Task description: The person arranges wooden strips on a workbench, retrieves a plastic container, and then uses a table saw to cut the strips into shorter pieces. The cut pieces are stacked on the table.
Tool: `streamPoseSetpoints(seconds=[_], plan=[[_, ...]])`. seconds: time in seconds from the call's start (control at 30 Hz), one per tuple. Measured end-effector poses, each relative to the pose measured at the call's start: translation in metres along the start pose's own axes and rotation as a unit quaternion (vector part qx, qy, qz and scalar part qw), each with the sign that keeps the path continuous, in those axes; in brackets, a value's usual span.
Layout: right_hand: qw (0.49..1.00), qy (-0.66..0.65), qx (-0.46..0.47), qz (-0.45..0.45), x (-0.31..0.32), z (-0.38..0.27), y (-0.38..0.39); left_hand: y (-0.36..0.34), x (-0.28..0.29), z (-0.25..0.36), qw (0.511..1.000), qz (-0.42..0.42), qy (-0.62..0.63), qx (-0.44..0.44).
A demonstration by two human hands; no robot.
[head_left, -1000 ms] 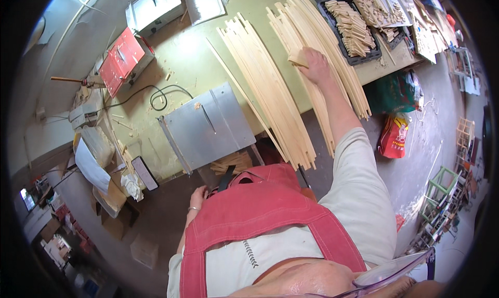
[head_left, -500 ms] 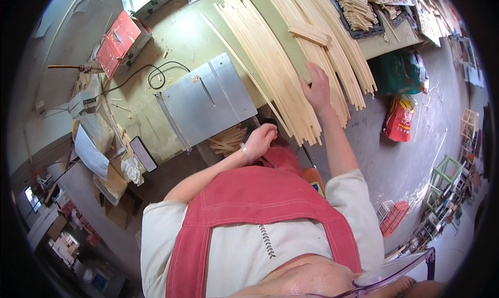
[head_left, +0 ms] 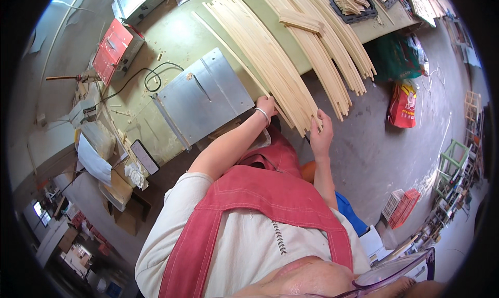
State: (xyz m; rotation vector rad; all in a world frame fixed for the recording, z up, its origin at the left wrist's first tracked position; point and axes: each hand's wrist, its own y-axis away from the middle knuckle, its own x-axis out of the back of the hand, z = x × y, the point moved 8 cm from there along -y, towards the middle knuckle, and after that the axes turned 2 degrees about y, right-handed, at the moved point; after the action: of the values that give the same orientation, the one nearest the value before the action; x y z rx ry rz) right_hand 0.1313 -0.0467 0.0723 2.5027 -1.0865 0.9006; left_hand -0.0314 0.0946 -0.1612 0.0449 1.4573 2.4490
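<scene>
Long pale wooden strips (head_left: pixel 260 53) lie in bundles over the bench's front edge. My left hand (head_left: pixel 264 107) is closed at the left edge of the nearest bundle, just right of a grey metal plate (head_left: pixel 202 105). At the front ends of that same bundle, my right hand (head_left: pixel 321 129) has its fingers bent round the strips. A short bundle of sticks (head_left: pixel 299 21) rests crosswise on the right-hand strips (head_left: pixel 332 64). A loose thin strip (head_left: pixel 223 48) runs beside the left bundle.
Red-lidded metal box (head_left: pixel 110 47), cable, phone (head_left: pixel 144 156) and papers sit on the bench's (head_left: pixel 166 33) left. A dark tray (head_left: pixel 358 14) of short pieces is at back right. Bags (head_left: pixel 400 103), crates (head_left: pixel 405 207) and frames stand on the floor (head_left: pixel 384 163) to my right.
My right hand let go of the short sticks, leaving them atop the strips, and came down to the bundle's front ends. My left hand rose from my lap to the strips' left edge.
</scene>
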Motion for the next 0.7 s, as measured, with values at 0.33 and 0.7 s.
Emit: streamPoseSetpoints(seconds=[0.33,0.7], plan=[[0.999,-0.015,-0.028,-0.015,-0.006,0.014,0.019,0.036,-0.002,0.017,0.985,0.055,-0.096,-0.135],[0.998,-0.029,-0.05,-0.019,-0.008,0.037,0.025,0.033,-0.006,0.032,0.936,0.084,-0.272,-0.206]])
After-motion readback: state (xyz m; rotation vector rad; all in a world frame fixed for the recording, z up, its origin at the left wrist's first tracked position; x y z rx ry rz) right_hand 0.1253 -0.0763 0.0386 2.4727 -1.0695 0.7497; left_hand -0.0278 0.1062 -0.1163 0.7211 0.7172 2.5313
